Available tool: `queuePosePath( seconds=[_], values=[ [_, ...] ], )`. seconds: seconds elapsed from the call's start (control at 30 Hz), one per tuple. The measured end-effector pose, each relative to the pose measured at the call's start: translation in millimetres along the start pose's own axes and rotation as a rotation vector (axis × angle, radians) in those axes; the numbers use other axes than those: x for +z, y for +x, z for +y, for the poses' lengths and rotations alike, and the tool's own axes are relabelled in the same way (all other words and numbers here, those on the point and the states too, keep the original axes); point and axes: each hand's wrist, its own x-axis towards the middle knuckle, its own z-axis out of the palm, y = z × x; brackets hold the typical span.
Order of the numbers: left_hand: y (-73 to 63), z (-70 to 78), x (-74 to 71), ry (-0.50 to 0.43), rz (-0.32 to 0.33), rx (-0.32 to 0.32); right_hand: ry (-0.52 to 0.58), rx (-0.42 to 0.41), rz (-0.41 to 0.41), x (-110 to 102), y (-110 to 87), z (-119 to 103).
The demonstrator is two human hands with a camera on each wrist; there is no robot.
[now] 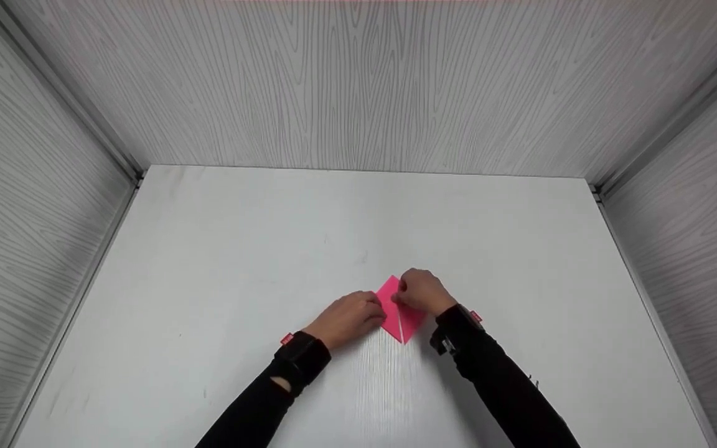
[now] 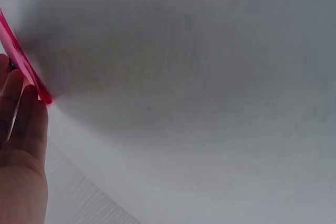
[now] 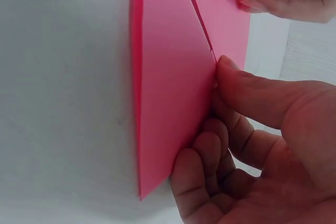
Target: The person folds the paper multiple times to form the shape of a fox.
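Note:
A folded sheet of pink paper (image 1: pixel 391 318) is held between the two hands over the white table. Two flaps with a narrow gap between them show on its upper face. The left hand (image 1: pixel 346 318) grips its left side, and in the left wrist view the paper's edge (image 2: pixel 23 61) lies against those fingers. At the upper right, the right hand (image 1: pixel 424 291) pinches the paper. Close up in the right wrist view, the right thumb lies by the flaps' meeting line, with the other fingers curled at the edge of the pink paper (image 3: pixel 173 77).
The white tabletop (image 1: pixel 259 236) spreads around the hands. Grey wood-grain panels stand at the back (image 1: pixel 358 87), the left (image 1: pixel 28 186) and the right (image 1: pixel 688 218). Dark straps with devices (image 1: pixel 302 358) sit on both wrists.

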Motion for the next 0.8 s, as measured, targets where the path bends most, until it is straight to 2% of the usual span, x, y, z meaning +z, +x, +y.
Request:
queuePosePath(
  seconds=[0.13, 0.3, 0.53, 0.8],
  values=[
    [11.2, -5.5, -4.9, -0.086, 0.088, -0.166, 0.015, 0.004, -0.003, -0.6, 0.1, 1.0],
    [22.5, -11.0, -1.3, -0.18, 0.168, -0.352, 0.037, 0.016, -0.009, 0.0, -0.5, 1.0],
    [29.3, -13.1, 5.8, -0.251, 0.183, -0.464, 0.032, 0.023, -0.015, 0.7, -0.4, 0.7],
    [37.5, -11.0, 10.3, -0.279, 0.268, -0.548, 0.025, 0.029, -0.021, 2.5, 0.4, -1.0]
  ],
)
